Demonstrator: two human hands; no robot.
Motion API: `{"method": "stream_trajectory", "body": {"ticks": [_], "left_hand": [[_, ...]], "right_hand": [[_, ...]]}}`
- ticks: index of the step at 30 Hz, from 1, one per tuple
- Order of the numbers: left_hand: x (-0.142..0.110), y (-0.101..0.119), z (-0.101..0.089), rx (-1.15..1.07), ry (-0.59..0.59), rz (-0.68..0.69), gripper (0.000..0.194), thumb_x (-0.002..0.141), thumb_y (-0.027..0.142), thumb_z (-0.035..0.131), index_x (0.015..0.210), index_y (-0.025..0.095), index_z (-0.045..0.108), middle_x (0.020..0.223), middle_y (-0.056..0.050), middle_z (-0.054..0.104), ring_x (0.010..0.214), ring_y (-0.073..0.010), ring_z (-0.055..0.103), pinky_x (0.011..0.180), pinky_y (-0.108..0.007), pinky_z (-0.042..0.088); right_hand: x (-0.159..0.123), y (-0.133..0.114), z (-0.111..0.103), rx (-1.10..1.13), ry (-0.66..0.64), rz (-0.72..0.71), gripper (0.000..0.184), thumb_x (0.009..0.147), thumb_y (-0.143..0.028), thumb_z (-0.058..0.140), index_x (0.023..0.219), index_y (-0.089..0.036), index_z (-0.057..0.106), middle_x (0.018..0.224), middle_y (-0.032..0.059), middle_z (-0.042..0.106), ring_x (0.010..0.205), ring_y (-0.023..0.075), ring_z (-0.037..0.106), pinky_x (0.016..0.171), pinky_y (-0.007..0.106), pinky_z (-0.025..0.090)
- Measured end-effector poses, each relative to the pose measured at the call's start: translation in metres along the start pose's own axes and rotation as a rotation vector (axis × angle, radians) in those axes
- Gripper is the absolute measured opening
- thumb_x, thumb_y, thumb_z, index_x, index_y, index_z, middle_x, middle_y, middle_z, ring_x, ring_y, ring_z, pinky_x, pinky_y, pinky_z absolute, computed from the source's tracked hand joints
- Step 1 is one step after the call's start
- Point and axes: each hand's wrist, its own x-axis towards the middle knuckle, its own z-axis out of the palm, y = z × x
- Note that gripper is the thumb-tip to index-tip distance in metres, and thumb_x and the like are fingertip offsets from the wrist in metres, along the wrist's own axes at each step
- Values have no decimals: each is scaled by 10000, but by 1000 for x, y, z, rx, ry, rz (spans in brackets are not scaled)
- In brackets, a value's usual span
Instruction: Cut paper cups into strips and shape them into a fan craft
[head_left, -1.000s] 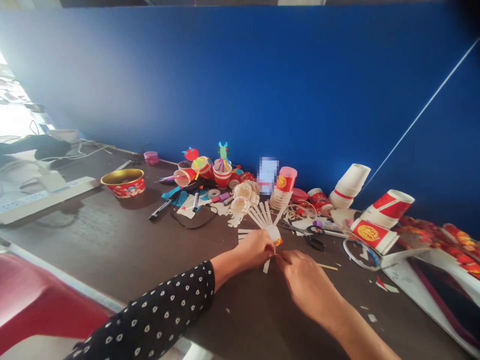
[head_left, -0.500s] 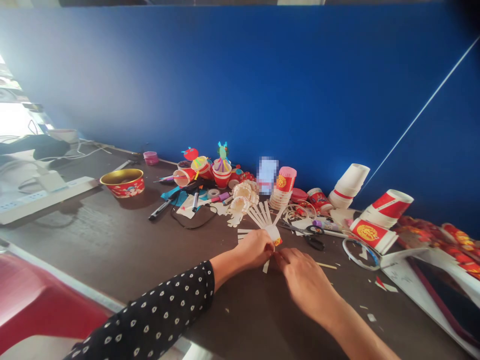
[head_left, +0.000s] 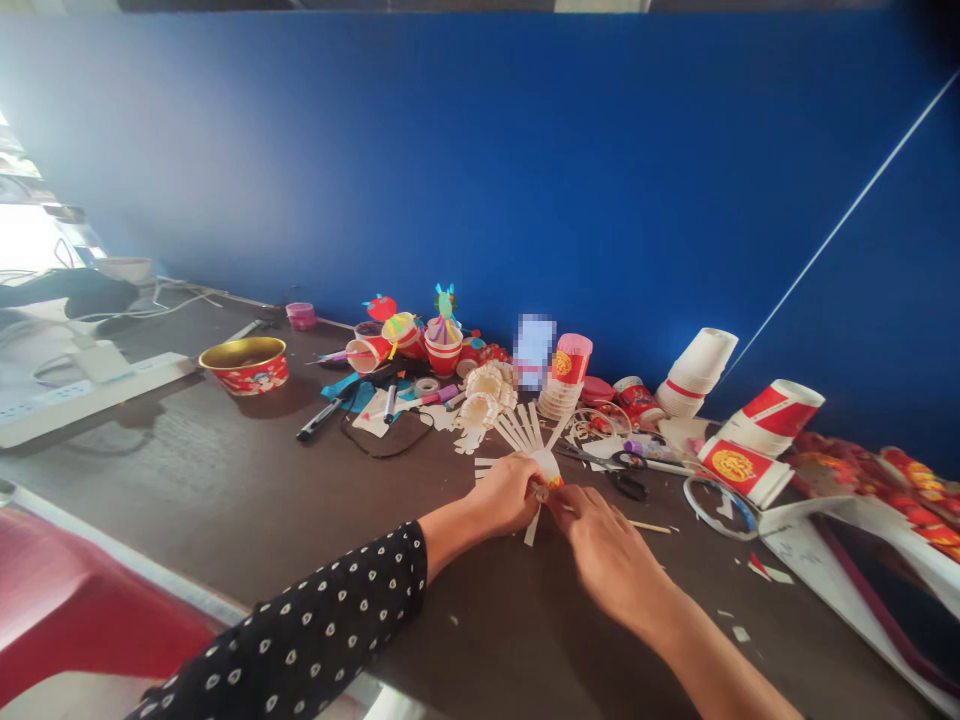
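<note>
The cut paper cup [head_left: 546,465] sits on the dark tabletop [head_left: 420,610] just beyond your hands, right of centre in view. Its paper strips [head_left: 517,432] fan away from you toward the blue wall, slanting up and left, and that is the long axis. One lone strip [head_left: 532,532] points back toward you.

Your left hand [head_left: 506,495], in a black dotted sleeve [head_left: 315,630], lies across the cup's left side, closed around it. Your right hand [head_left: 600,545] comes in from the lower right, nearer the cup's red-and-yellow printed edge, its fingertips [head_left: 564,500] pinched narrow against the cup. Neither hand is wide.

A small brownish item shows between your hands, too small to identify. Your fingers hide most of the cup's body, so you cannot tell how the strips join it. Scissors [head_left: 628,484] lie just beyond your right hand, with a wooden stick [head_left: 651,526] beside it
</note>
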Motion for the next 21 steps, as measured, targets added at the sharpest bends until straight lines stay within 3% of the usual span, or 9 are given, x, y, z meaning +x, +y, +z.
{"method": "stream_trajectory", "body": {"ticks": [3,8,15,21], "left_hand": [[-2,-1,0,-23,-14,30,197,619,69,501,763,117,626,770,-60,597,682,-156,547,649,-245,442],[-3,-4,2,-21,22,209,94,683,80,509,655,131,582,775,-59,597,750,-163,543,702,-249,439],[-1,0,-2,130,-81,232,138,773,170,520,707,127,633,791,-68,633,803,-187,567,790,-294,429],[2,-4,1,164,-104,188,166,786,177,517,745,133,672,790,-78,660,817,-187,586,814,-302,433]], "right_hand": [[1,1,1,-14,-1,3,309,896,-108,345,1057,-174,600,1058,100,582,962,231,509,801,315,413],[2,3,3,-3,7,9,305,919,-139,331,1057,-180,600,1038,96,581,958,228,498,828,317,406],[3,4,4,30,-6,14,325,929,-159,299,1045,-175,603,1026,103,574,935,222,497,814,309,401],[3,5,2,73,-2,-1,355,900,-117,321,1159,-184,554,1042,114,585,946,212,512,839,291,382]]}}
